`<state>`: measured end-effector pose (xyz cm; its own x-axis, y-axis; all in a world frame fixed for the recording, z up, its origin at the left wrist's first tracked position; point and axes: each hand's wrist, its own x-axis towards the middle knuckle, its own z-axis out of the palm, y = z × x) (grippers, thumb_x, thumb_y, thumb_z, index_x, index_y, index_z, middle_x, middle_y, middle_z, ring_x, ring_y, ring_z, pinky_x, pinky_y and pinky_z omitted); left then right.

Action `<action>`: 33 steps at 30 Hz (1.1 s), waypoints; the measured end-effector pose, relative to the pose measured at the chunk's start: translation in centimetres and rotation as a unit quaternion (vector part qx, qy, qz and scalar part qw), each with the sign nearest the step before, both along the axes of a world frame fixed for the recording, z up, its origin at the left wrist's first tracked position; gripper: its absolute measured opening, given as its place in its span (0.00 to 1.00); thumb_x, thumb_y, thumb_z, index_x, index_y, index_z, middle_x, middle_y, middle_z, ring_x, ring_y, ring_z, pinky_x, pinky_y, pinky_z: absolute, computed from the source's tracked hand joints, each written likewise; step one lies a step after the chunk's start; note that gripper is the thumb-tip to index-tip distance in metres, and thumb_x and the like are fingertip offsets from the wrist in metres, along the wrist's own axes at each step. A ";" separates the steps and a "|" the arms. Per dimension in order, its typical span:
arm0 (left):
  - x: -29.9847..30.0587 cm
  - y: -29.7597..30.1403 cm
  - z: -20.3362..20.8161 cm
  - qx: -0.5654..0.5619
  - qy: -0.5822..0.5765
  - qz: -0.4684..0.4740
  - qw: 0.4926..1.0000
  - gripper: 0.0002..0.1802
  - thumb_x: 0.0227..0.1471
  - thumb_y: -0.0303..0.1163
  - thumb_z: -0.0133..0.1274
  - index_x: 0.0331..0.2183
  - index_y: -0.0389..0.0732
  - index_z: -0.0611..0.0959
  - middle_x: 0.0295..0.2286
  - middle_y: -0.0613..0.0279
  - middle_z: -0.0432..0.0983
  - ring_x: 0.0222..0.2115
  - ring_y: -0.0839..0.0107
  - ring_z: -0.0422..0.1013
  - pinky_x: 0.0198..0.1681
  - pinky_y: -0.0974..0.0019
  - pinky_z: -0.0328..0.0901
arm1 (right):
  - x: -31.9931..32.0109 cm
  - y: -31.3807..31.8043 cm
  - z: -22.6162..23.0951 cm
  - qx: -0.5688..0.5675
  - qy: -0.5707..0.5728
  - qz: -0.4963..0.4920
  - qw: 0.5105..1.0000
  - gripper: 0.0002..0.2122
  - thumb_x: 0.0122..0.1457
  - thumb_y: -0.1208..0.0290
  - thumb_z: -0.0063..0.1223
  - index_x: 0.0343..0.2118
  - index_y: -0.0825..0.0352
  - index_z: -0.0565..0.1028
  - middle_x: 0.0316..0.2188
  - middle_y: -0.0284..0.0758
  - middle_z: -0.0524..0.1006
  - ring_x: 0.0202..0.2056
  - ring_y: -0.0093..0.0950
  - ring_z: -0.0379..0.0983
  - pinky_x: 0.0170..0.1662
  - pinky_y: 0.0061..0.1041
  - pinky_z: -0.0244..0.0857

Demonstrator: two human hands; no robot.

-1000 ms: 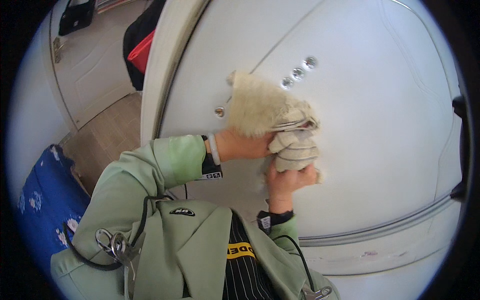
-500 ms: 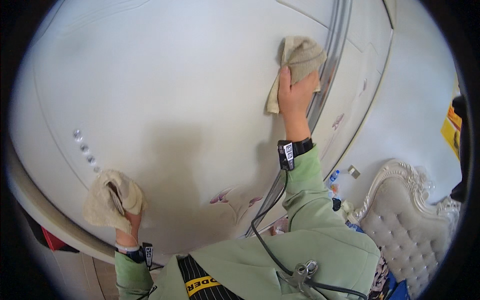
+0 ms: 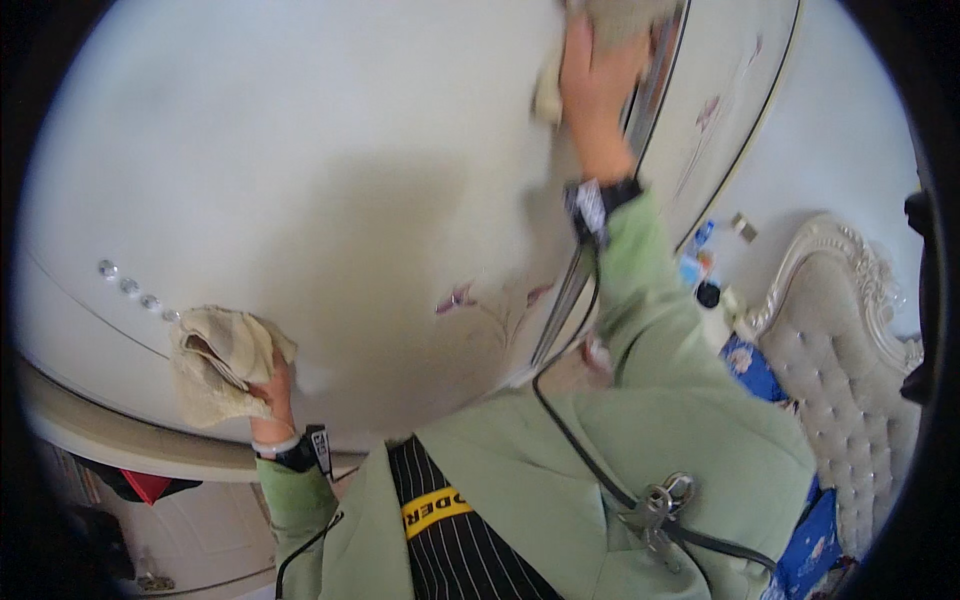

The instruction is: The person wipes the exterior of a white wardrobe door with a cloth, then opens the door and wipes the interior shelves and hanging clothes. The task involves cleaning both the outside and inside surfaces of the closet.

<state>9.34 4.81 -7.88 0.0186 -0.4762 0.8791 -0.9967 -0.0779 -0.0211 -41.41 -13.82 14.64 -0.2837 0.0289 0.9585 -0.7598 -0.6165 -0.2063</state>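
Observation:
A large white wardrobe door (image 3: 230,150) with painted purple flowers (image 3: 480,300) and a row of round crystal studs (image 3: 129,286) fills the left and middle. At the top right, my right hand (image 3: 600,85) presses a beige cloth (image 3: 625,18) against it, beside the metal edge strip (image 3: 655,85); the cloth's upper part is cut off by the frame. At the lower left, my left hand (image 3: 275,385) grips a second, bunched beige cloth (image 3: 222,365) just below the studs, its fingers partly hidden by the folds.
A tufted grey headboard with a carved silver frame (image 3: 840,370) stands at the right. Near it are a blue-capped bottle (image 3: 704,235), small items and blue patterned bedding (image 3: 752,368). A black cable (image 3: 560,425) hangs from my right wrist. A red and black object (image 3: 145,484) lies lower left.
My right hand has slid the cloth upward along the door's edge. The whole view has shifted, and my left hand still keeps its cloth by the studs.

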 end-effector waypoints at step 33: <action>-6.1 -2.0 -8.3 0.299 0.305 -0.313 0.849 0.37 0.61 0.45 0.52 0.66 0.41 0.62 0.65 0.54 0.59 0.66 0.55 0.54 0.70 0.53 0.48 | 6.5 6.2 -31.0 0.382 -0.525 0.139 0.748 0.23 0.65 0.62 0.49 0.50 0.82 0.71 0.56 0.59 0.69 0.55 0.55 0.67 0.58 0.44 0.60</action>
